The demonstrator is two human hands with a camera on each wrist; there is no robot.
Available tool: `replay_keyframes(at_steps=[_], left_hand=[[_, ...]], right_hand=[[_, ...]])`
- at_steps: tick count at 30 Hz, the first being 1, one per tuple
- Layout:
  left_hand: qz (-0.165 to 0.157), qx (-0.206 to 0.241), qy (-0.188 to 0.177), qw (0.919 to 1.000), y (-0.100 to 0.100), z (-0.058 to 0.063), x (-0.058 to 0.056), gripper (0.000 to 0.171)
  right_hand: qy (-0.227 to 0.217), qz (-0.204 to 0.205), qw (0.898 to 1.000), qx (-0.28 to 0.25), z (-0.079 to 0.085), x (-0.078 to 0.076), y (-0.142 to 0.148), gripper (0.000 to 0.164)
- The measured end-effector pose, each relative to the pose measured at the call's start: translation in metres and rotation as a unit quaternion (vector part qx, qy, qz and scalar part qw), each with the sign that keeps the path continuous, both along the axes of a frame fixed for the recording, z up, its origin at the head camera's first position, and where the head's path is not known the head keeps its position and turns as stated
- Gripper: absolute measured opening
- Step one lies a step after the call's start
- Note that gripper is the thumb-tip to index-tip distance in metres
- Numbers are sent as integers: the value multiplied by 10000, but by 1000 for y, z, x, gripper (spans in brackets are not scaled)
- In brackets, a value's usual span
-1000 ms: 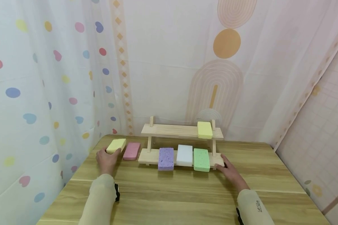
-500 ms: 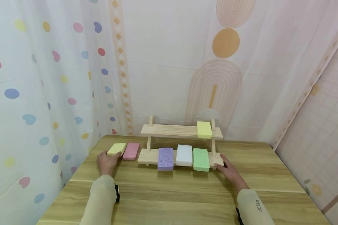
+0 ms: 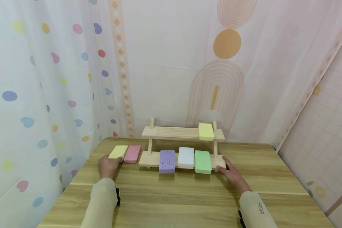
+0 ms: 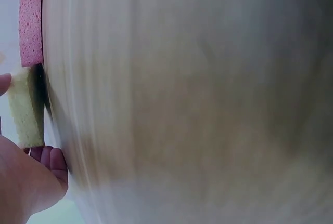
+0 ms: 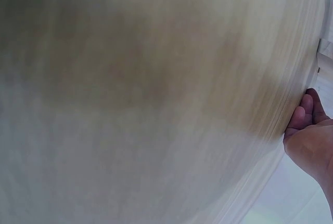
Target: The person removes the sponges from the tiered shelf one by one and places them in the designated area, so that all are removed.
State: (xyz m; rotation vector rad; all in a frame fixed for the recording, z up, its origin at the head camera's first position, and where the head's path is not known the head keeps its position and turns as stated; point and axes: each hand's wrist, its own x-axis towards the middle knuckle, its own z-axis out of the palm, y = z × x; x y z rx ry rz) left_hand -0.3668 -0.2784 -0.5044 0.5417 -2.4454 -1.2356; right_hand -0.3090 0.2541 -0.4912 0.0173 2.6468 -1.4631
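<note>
At the table's left, my left hand (image 3: 108,166) holds a pale yellow sponge (image 3: 118,152) between thumb and fingers. It lies low beside a pink sponge (image 3: 132,154); in the left wrist view the yellow sponge (image 4: 27,107) meets the end of the pink sponge (image 4: 31,29). My right hand (image 3: 232,174) grips the right end of a two-tier wooden rack's lower shelf (image 3: 220,162), thumb in front and fingers behind. On that shelf stand a purple sponge (image 3: 167,161), a white sponge (image 3: 186,157) and a green sponge (image 3: 203,162). The upper shelf (image 3: 171,132) bears another yellow sponge (image 3: 206,132) at its right end.
The wood-grain table (image 3: 171,199) runs under everything. Behind it hangs a patterned curtain (image 3: 165,63), with a dotted curtain (image 3: 45,110) along the left side. Rack posts (image 3: 152,123) rise above the upper shelf.
My left hand has lowered the yellow sponge, from raised and tilted to flat beside the pink one. The right hand stays at the shelf's end; the head view has shifted slightly.
</note>
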Motion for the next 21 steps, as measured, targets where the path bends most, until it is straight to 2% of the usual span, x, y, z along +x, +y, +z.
replay_keyframes(at_steps=[4,8,17,21], left_hand=[[-121,-131,-56,9998,-1,-1,0,81],[-110,-44,-156,9998,0,3,0,85],[-160,238,-10,9996,3,24,2,87],[-231,498,154,9984,7,38,-1,87]], right_hand=[[-10,-9,10000,-4,2,1,-1,82],[-29,-22,10000,-49,2,1,-1,82],[-41,-48,10000,-26,2,3,0,81],[-14,4,10000,-30,3,2,-2,80]])
